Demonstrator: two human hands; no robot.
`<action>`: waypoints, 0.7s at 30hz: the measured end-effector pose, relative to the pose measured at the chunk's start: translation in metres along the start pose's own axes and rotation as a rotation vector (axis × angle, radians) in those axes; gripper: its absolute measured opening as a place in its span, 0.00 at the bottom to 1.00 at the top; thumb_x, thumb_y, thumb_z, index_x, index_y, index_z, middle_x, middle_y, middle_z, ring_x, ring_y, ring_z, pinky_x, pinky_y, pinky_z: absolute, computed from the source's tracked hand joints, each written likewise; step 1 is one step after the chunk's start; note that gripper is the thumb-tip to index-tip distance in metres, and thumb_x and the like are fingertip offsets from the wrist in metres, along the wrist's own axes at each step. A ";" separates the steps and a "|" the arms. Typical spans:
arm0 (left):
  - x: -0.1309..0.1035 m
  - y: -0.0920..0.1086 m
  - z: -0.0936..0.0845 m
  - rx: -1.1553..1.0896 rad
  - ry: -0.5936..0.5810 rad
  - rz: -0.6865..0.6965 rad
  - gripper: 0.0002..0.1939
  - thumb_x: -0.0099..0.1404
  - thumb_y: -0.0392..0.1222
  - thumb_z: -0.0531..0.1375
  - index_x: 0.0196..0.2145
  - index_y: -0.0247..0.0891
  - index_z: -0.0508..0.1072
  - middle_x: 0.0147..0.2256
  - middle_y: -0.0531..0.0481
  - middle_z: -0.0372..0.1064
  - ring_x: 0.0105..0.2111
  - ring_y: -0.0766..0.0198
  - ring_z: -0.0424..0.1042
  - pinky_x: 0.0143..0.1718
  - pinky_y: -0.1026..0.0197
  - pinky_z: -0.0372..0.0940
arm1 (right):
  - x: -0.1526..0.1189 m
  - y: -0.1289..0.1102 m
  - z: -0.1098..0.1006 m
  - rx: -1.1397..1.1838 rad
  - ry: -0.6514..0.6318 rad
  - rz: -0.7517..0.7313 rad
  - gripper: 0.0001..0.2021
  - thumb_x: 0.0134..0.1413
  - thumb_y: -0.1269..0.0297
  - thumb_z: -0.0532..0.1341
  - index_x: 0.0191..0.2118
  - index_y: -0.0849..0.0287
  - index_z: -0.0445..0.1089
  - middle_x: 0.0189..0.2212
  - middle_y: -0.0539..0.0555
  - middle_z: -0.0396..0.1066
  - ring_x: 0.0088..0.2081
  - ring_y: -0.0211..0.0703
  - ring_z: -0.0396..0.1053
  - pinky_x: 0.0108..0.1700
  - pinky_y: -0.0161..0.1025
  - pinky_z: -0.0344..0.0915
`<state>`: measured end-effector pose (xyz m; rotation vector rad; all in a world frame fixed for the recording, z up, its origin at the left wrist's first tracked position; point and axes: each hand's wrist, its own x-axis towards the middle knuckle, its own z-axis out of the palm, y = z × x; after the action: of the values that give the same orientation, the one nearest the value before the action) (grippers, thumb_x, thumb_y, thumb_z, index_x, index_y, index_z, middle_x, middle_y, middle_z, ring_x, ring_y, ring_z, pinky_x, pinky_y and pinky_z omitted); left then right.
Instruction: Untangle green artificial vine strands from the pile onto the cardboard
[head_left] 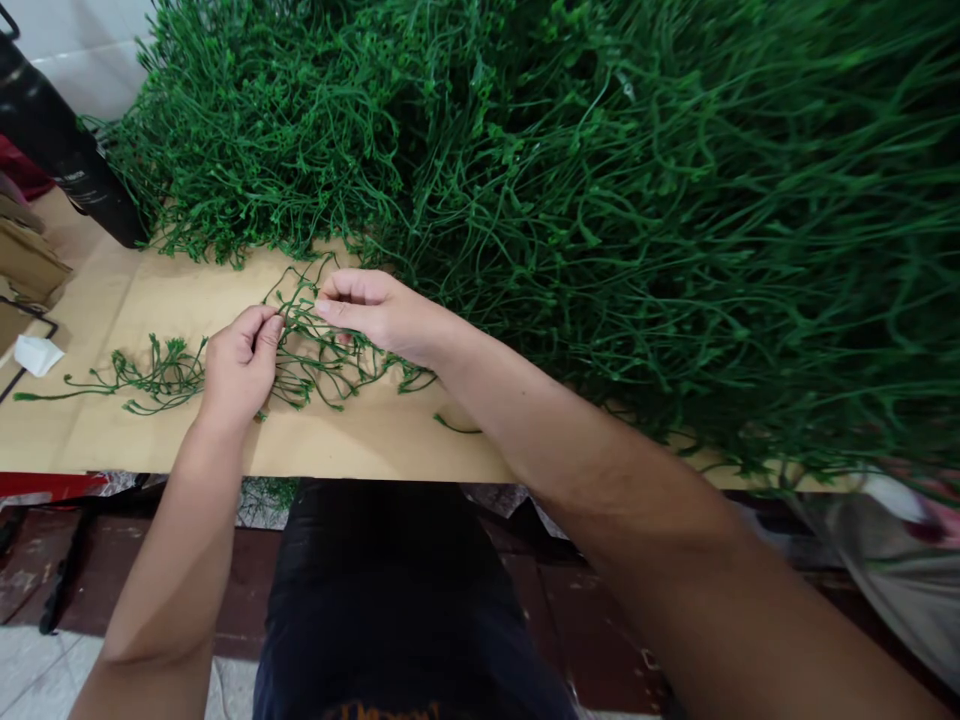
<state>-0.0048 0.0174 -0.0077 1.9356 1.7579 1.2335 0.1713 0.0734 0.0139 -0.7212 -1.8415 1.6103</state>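
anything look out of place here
Only slightly: one green stem lies near the table's front edge by the right forearm, looking stray because it sits apart from the tangled bunch. Nothing else clearly stands out.

Pile ran past the frame

Top and right edges cut it off, and its right side blurred. The left hand covered part of the loose stems; which stem either it or the right hand pinched was too small to tell, and some of the right hand's fingers were hidden. The left edge cropped the bottle, its lettering unreadable. The bottom edge cut both forearms and the clothing.
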 end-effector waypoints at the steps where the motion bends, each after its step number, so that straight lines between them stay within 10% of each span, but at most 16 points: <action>1: 0.000 -0.001 0.001 0.005 0.003 -0.011 0.10 0.63 0.44 0.54 0.31 0.38 0.72 0.22 0.54 0.63 0.24 0.68 0.59 0.27 0.65 0.55 | -0.001 0.000 0.000 -0.005 -0.015 -0.009 0.10 0.60 0.71 0.53 0.27 0.59 0.55 0.20 0.43 0.50 0.23 0.30 0.50 0.27 0.32 0.49; 21: 0.005 0.001 0.013 0.165 -0.070 -0.238 0.10 0.60 0.41 0.53 0.23 0.40 0.66 0.17 0.55 0.54 0.20 0.66 0.53 0.25 0.63 0.46 | -0.010 -0.008 0.003 -0.556 -0.228 -0.086 0.15 0.58 0.73 0.52 0.22 0.58 0.48 0.20 0.44 0.47 0.25 0.32 0.48 0.30 0.34 0.47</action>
<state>0.0048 0.0266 -0.0132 1.7629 2.0393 0.9560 0.1755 0.0628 0.0206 -0.6911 -2.4932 1.1629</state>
